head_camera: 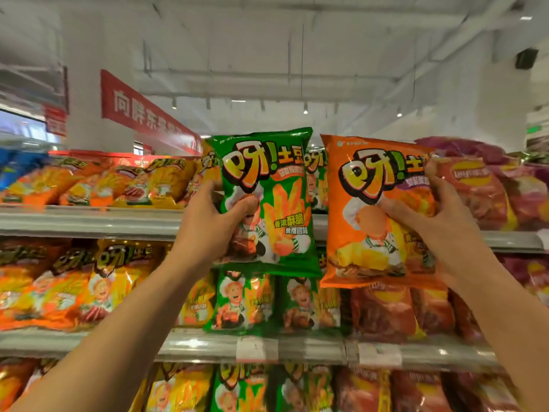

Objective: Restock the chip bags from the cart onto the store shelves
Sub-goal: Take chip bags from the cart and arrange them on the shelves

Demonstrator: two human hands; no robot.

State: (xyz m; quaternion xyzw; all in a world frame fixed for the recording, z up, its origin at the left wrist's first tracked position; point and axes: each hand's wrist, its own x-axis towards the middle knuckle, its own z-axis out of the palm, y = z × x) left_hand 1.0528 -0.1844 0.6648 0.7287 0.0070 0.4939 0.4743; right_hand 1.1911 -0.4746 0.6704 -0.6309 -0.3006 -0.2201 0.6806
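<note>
My left hand (208, 221) grips a green chip bag (276, 185) by its left edge, thumb across the front, and holds it upright in front of the top shelf (89, 224). My right hand (436, 221) grips an orange chip bag (368, 203) by its right side, also upright, just right of the green one. Both bags are raised at top-shelf height, in front of the stocked rows. The cart is out of view.
Three shelf levels hold packed rows of chip bags: orange and yellow at left (98, 185), green in the middle (246, 301), red and purple at right (487, 191). White price labels (257, 349) sit on the middle shelf rail. A red banner (139, 111) hangs above left.
</note>
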